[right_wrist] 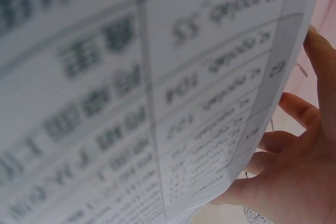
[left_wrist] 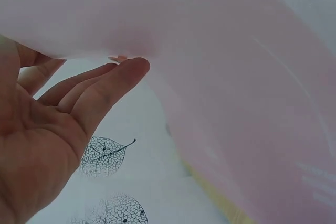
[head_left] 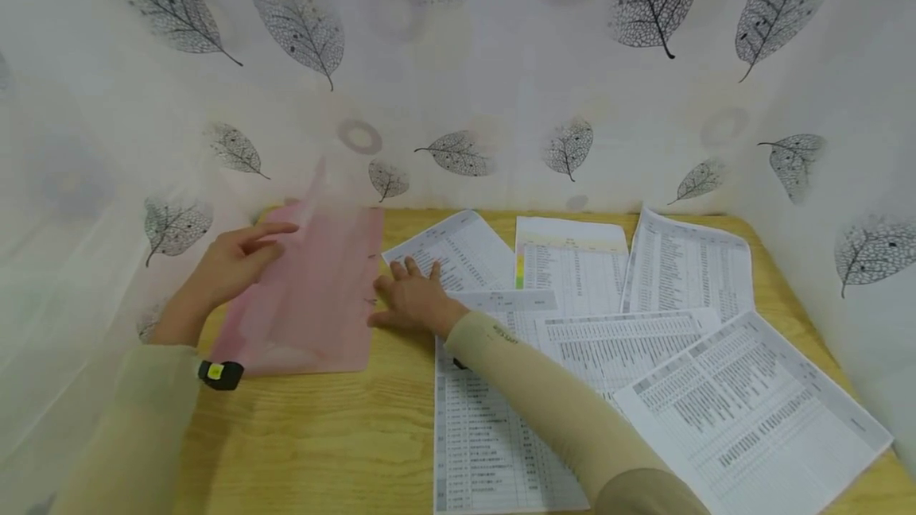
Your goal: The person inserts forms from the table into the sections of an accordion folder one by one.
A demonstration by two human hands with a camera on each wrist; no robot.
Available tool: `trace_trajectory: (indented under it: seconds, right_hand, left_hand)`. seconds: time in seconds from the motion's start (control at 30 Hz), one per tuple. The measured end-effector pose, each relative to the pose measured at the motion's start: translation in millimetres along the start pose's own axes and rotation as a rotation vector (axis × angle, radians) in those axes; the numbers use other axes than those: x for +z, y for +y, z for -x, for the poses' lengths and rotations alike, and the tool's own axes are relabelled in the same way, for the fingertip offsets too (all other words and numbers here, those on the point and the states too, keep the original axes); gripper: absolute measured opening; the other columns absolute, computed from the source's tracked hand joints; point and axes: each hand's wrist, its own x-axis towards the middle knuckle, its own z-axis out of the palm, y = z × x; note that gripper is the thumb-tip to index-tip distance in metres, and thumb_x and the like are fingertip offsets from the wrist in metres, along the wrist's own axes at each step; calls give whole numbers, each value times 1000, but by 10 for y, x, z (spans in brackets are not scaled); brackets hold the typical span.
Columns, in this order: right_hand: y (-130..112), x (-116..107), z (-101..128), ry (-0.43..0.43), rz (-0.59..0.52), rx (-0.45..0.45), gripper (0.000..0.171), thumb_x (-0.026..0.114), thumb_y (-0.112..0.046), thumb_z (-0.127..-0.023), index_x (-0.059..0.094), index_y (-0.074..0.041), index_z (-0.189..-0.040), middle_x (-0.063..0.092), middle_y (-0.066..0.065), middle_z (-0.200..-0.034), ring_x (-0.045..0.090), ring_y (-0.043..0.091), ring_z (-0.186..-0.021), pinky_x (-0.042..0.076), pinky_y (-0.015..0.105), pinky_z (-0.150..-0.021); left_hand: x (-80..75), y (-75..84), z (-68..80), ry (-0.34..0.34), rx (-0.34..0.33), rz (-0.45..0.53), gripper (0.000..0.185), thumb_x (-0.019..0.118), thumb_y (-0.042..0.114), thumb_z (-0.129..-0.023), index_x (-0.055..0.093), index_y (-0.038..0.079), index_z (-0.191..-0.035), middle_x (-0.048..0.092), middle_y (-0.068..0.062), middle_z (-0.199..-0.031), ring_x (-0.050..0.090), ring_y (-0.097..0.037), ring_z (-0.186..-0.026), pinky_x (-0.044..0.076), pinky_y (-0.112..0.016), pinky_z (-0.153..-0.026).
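Observation:
A pink plastic folder (head_left: 329, 292) lies on the left part of the wooden table, its translucent cover raised in a peak at the back. My left hand (head_left: 232, 265) is at the folder's left side. In the left wrist view, thumb and fingers pinch the edge of the raised pink cover (left_wrist: 226, 93), beside a small orange-pink tab (left_wrist: 121, 57). My right hand (head_left: 417, 300) reaches to the folder's right edge with fingers spread. Under that wrist lies a long printed sheet (head_left: 494, 427), whose rows of text fill much of the right wrist view.
More printed sheets overlap on the right: a tilted one (head_left: 458, 249) at the back, one with coloured tabs (head_left: 570, 269), another at the back right (head_left: 687, 265), and a large one (head_left: 758, 412) in front. A leaf-patterned white curtain (head_left: 501, 86) surrounds the table (head_left: 308, 435).

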Motion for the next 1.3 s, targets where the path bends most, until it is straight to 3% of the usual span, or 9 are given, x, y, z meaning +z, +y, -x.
trace_trajectory:
  seconds: [0.17,0.27,0.37,0.53,0.63,0.7,0.77,0.93,1.3]
  right_hand:
    - [1,-4,9,-2,-1,-9,80,54,-74,-97,38,-32,-163,19,11,-176,15,39,-163,13,77,-122]
    - [3,-11,11,-2,2,-11,80,53,-74,-97,38,-32,-164,19,11,-176,15,38,-163,13,77,-122]
    - [7,-14,9,-2,3,-12,80,53,-74,-97,38,-32,-163,20,11,-176,15,38,-163,13,77,-121]
    - [11,-19,-5,-1,-5,-12,80,54,-74,-97,39,-32,-163,21,10,-176,15,37,-164,14,77,-121]
    - [12,-20,-10,-5,-11,-10,80,54,-75,-97,39,-32,-163,21,10,-176,14,37,-164,14,77,-122]
    - [10,-20,-9,-5,-14,-10,80,54,-74,-97,39,-32,-163,21,10,-176,14,37,-164,13,77,-122]
    - [7,-16,-7,-5,-15,-7,80,54,-74,-97,39,-32,-163,21,10,-176,15,37,-164,14,77,-122]
    - [-5,-21,-1,-6,-10,-5,79,55,-74,-97,40,-32,-162,23,11,-175,16,38,-163,14,76,-122]
    - [-23,-40,13,-2,2,-10,77,56,-72,-98,41,-31,-162,25,12,-174,19,40,-162,15,75,-123]
  left_hand:
    - [-70,-23,35,21,-29,0,43,51,31,-111,62,13,-148,69,-17,-112,53,-2,-80,46,-24,-66]
    - [-123,-32,58,29,-55,4,45,49,35,-111,60,14,-150,63,-4,-83,46,-5,-67,41,-28,-60]
    - [-160,-49,77,44,-61,21,45,52,36,-111,60,13,-149,40,9,-63,35,-10,-56,37,-33,-54]
    - [-181,-85,108,59,-47,63,44,55,33,-110,60,12,-148,43,10,-70,35,-10,-59,36,-33,-56]
    - [-172,-92,120,63,-48,74,43,56,33,-110,60,13,-149,64,-3,-96,43,-5,-67,39,-27,-61]
    - [-160,-102,119,67,-47,80,43,56,31,-110,61,14,-149,63,-4,-104,44,-5,-70,39,-26,-63]
    - [-143,-112,111,66,-45,77,43,56,30,-110,60,13,-149,62,-4,-98,44,-5,-70,39,-26,-62]
    - [-92,-124,87,42,-72,105,44,54,31,-111,58,11,-150,33,10,-66,34,-9,-57,37,-31,-55]
    - [-37,-109,67,-7,-108,143,45,51,31,-111,56,14,-152,33,12,-57,37,-9,-50,39,-31,-51]
